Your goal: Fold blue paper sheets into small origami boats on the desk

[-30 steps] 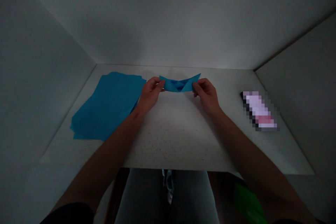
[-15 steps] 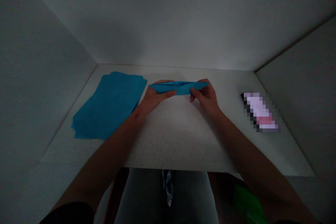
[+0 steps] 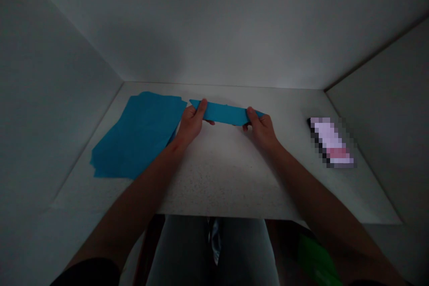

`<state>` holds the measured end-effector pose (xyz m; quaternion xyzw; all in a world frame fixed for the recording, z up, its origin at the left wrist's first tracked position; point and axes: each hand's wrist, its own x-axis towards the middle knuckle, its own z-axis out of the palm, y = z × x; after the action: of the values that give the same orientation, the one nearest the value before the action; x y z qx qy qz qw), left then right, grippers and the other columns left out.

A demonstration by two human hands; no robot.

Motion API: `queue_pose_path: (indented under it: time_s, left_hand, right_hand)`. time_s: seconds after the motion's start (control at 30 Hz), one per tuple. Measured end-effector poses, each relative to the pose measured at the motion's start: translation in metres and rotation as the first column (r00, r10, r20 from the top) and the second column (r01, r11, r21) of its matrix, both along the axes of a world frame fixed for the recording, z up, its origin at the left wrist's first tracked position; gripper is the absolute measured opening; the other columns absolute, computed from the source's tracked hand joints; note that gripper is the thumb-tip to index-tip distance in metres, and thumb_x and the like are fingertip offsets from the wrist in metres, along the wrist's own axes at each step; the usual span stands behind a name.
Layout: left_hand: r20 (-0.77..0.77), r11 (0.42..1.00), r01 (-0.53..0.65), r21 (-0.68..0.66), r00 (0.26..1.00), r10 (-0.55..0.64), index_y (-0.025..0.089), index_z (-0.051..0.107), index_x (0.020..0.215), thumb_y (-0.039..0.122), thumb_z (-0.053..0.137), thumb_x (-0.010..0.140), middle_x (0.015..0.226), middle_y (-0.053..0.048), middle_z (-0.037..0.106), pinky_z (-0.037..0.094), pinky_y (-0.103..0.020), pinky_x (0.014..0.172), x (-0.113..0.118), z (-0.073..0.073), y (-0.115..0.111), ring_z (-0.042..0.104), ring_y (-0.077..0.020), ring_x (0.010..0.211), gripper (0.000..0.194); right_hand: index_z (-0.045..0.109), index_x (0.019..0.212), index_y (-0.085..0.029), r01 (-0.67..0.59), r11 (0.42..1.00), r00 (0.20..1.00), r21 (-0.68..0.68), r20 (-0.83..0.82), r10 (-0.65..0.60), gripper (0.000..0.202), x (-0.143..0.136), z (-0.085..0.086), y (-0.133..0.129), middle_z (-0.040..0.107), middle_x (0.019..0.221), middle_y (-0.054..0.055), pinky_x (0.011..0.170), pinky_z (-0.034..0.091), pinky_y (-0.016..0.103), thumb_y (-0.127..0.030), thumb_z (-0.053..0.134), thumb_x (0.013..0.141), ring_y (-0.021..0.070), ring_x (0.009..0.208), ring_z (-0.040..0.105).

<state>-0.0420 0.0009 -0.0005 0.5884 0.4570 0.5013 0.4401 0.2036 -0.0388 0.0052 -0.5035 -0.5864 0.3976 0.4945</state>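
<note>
Between my two hands a folded blue paper (image 3: 224, 113) stretches sideways above the white table, its broad flat face toward me and its ends pointed. My left hand (image 3: 192, 123) grips it near the left end, thumb on top and fingers behind. Near the right end, my right hand (image 3: 263, 127) pinches it the same way, with the thumb on the front face. The fingers behind the paper are mostly hidden. To the left of my left hand lies a loose stack of blue paper sheets (image 3: 137, 136), partly covered by my left forearm.
The white table (image 3: 221, 178) is bounded by a wall (image 3: 221, 31) at the back and panels on both sides. On its right part lies a phone (image 3: 331, 142), blurred out by pixels. Something green (image 3: 315, 259) shows below the table's front edge at the right.
The folded paper has turned from showing its open pocket to showing a flat face. My left thumb has moved up from the lower edge onto the front of the paper.
</note>
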Motion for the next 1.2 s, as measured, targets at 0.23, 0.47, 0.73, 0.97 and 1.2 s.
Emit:
queue_pose_path:
  time_s: [0.23,0.47,0.73,0.97,1.2]
  left_hand:
    - [0.202,0.997,-0.068,-0.033,0.977,0.073,0.020,0.071,0.102,0.083,0.054,0.100,0.080,-0.003,0.074,0.051,-0.023,0.042,0.006,0.001,0.003,0.063,-0.0121,0.048,0.065]
    - [0.242,0.988,-0.137,-0.066,0.959,0.149,0.020,0.068,0.104,0.082,0.049,0.103,0.079,-0.004,0.073,0.054,-0.023,0.044,-0.004,0.005,0.011,0.068,-0.0142,0.053,0.064]
    - [0.188,0.995,-0.047,-0.093,0.980,0.064,0.018,0.070,0.110,0.088,0.039,0.101,0.075,-0.005,0.073,0.055,-0.024,0.046,-0.003,0.010,0.007,0.069,-0.0163,0.053,0.077]
    - [0.157,0.997,-0.011,-0.079,0.987,0.024,0.017,0.072,0.110,0.088,0.037,0.102,0.082,-0.009,0.076,0.059,-0.026,0.048,-0.005,0.011,0.004,0.074,-0.0191,0.062,0.079]
    - [0.127,0.996,-0.034,-0.081,0.991,0.045,0.018,0.072,0.111,0.087,0.036,0.103,0.074,-0.007,0.074,0.057,-0.025,0.047,-0.005,0.012,0.004,0.073,-0.0189,0.058,0.078]
  right_hand:
    - [0.073,0.074,-0.023,-0.022,0.999,1.000,-0.031,-0.004,0.021,0.075,0.000,-0.001,0.002,0.070,0.067,0.006,0.061,0.054,0.034,-0.088,0.046,0.101,0.0180,0.061,0.063]
    - [0.076,0.120,-0.030,0.108,0.973,0.994,0.203,-0.036,-0.103,0.065,0.023,0.013,0.010,0.067,0.077,0.002,0.052,0.048,0.031,-0.086,0.048,0.101,0.0160,0.057,0.053]
    - [0.078,0.124,-0.032,-0.208,0.941,0.951,0.267,0.282,0.130,0.039,0.025,0.004,0.005,0.061,0.084,0.000,0.056,0.045,0.031,-0.059,0.079,0.096,0.0142,0.063,0.050]
    - [0.068,0.144,-0.036,-0.215,0.907,0.950,0.363,0.292,0.109,0.049,0.027,0.006,0.001,0.071,0.103,0.004,0.058,0.054,0.031,-0.050,0.077,0.098,0.0161,0.070,0.060]
    - [0.076,0.130,-0.032,-0.436,0.764,0.876,0.476,0.419,0.239,0.033,0.030,0.021,-0.003,0.073,0.099,0.002,0.062,0.057,0.031,-0.033,0.078,0.097,0.0124,0.064,0.061]
